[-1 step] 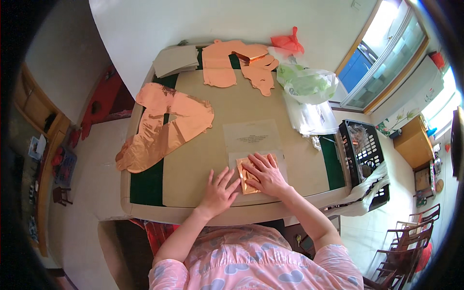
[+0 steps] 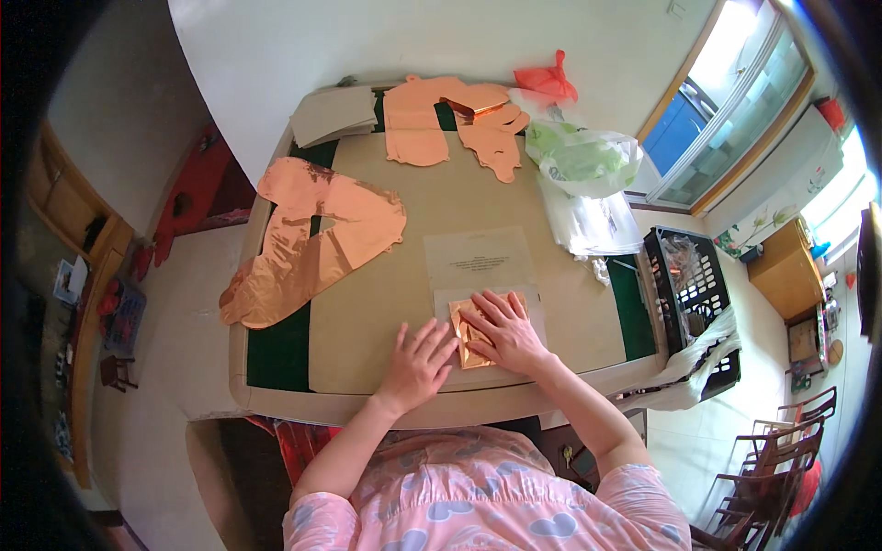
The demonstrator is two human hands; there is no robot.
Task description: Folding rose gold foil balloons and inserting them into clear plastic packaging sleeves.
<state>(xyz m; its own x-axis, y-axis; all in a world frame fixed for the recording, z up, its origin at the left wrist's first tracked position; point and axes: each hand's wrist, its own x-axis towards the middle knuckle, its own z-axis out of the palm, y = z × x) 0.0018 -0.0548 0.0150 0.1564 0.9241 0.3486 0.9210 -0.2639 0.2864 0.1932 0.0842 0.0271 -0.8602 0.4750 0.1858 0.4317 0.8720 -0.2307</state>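
A folded copper-coloured foil balloon (image 2: 467, 354) makes a small flat packet near the table's front edge. My right hand (image 2: 503, 332) lies flat across it, fingers spread and pressing down. Just left of the packet rests my left hand (image 2: 419, 364), its fingers apart and their tips close to the packet's edge. Under the packet is a clear plastic bag (image 2: 478, 250) with small print, flat on the brown board (image 2: 367, 354). Two unfolded copper foil pieces lie farther off: a large one (image 2: 340, 234) at the left, another (image 2: 416, 129) at the back.
Grey sheets (image 2: 333, 118) are stacked at the back left. A red plastic bag (image 2: 548, 79), a green-and-white bag (image 2: 584, 158) and a pile of clear bags (image 2: 593, 223) sit at the back right. Against the table's right side stands a black crate (image 2: 687, 285); wooden chairs (image 2: 781, 450) are beyond.
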